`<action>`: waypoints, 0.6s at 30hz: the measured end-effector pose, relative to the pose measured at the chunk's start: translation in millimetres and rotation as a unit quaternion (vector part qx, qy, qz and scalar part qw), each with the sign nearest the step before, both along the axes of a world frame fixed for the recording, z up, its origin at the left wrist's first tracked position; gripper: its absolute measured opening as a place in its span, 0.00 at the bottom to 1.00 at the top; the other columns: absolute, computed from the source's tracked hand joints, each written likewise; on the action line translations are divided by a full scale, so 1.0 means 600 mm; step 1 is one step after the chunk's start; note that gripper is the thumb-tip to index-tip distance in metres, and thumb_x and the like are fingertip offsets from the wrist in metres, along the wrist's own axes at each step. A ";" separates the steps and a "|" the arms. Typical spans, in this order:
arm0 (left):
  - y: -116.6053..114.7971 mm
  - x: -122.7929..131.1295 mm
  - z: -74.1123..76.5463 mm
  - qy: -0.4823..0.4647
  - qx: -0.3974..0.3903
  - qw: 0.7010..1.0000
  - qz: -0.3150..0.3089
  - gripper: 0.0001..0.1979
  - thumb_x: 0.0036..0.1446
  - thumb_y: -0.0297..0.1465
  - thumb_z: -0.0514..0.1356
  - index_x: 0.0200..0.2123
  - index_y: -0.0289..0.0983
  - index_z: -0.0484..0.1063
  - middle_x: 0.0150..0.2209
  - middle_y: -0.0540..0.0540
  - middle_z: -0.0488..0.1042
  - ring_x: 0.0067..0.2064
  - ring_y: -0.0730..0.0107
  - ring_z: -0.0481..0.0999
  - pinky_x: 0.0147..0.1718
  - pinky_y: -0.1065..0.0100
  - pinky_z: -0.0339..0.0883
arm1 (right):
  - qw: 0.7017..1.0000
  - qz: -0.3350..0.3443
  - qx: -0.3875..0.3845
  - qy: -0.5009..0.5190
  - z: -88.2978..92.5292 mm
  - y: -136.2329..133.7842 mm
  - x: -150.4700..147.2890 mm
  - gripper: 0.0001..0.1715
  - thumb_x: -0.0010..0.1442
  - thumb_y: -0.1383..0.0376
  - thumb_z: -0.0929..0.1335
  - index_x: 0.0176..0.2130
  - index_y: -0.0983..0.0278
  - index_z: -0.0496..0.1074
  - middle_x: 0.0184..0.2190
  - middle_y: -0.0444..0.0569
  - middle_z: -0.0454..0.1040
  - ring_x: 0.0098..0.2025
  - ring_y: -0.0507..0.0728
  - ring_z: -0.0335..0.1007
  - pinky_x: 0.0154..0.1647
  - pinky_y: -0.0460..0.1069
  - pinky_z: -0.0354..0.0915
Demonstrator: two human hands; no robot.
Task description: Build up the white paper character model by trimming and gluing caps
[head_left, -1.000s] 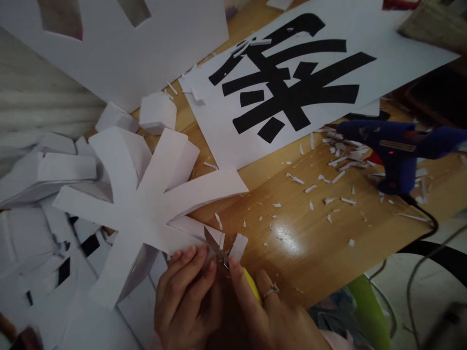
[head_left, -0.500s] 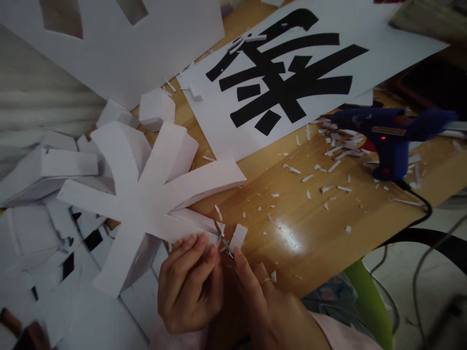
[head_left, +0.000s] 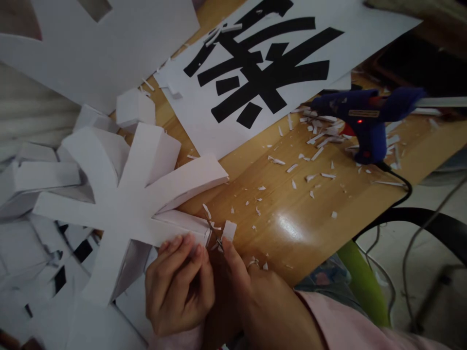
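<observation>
A white three-dimensional foam-board character (head_left: 126, 201) with several splayed arms lies at left centre. My left hand (head_left: 180, 282) is closed at the tip of its lower right arm, fingers curled against the edge. From my right hand (head_left: 262, 296) slim metal blades stick out, apparently scissors (head_left: 216, 235), touching or very near that same tip. The handles are hidden inside the hand. Just beyond my right index finger is a small white offcut (head_left: 229, 230).
A blue glue gun (head_left: 365, 119) with its red light lit stands at right, its cord trailing off the table. White scraps (head_left: 321, 136) litter the wooden table (head_left: 251, 257). Behind lies a sheet with a black printed character (head_left: 262, 73). White block pieces (head_left: 47, 174) crowd the left.
The whole view has shifted, so things sit further left and slightly higher. Both hands stay at the same arm tip, and the blades remain beside it.
</observation>
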State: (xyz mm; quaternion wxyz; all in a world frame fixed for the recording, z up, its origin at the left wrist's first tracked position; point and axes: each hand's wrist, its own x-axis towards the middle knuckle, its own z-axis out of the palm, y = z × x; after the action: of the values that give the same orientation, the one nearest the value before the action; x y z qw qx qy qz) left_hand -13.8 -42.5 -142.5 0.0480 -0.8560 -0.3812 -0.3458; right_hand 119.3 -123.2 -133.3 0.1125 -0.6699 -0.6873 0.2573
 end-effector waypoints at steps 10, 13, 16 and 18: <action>-0.002 -0.006 -0.001 0.009 -0.001 1.000 -0.011 0.15 0.46 0.15 0.69 0.37 0.34 0.77 0.41 0.43 0.81 0.42 0.61 0.82 0.45 0.57 0.77 | 0.998 0.015 -0.057 -0.002 0.003 -0.023 0.003 0.48 0.44 0.74 0.64 0.65 0.74 0.62 0.27 0.56 0.81 0.18 0.57 0.74 0.15 0.46 0.62; -0.001 -0.003 -0.002 -0.011 0.012 1.000 -0.004 0.16 0.43 0.13 0.69 0.36 0.33 0.76 0.40 0.42 0.82 0.41 0.61 0.82 0.45 0.57 0.77 | 0.998 -0.004 -0.052 0.016 -0.001 -0.042 0.009 0.50 0.46 0.76 0.63 0.68 0.72 0.56 0.36 0.59 0.82 0.18 0.56 0.73 0.13 0.45 0.61; 0.000 -0.001 -0.003 -0.011 0.011 1.000 -0.008 0.16 0.44 0.12 0.69 0.35 0.33 0.76 0.40 0.43 0.82 0.41 0.62 0.82 0.45 0.58 0.77 | 0.999 -0.023 -0.024 0.020 0.001 -0.046 0.010 0.48 0.53 0.76 0.62 0.70 0.68 0.50 0.45 0.61 0.81 0.16 0.53 0.71 0.11 0.46 0.59; 0.002 -0.003 -0.004 -0.004 0.013 1.000 -0.018 0.14 0.44 0.14 0.69 0.35 0.32 0.76 0.40 0.42 0.81 0.41 0.63 0.82 0.45 0.58 0.77 | 0.999 -0.038 -0.005 0.021 0.005 -0.042 0.004 0.46 0.55 0.75 0.62 0.70 0.66 0.50 0.41 0.56 0.82 0.15 0.54 0.71 0.11 0.46 0.59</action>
State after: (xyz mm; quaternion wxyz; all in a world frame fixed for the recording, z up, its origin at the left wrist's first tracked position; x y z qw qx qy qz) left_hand -15.7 -41.5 -145.1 0.0509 -0.8607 -0.3611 -0.3552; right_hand 122.0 -148.2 -130.1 0.1333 -0.6903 -0.6576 0.2706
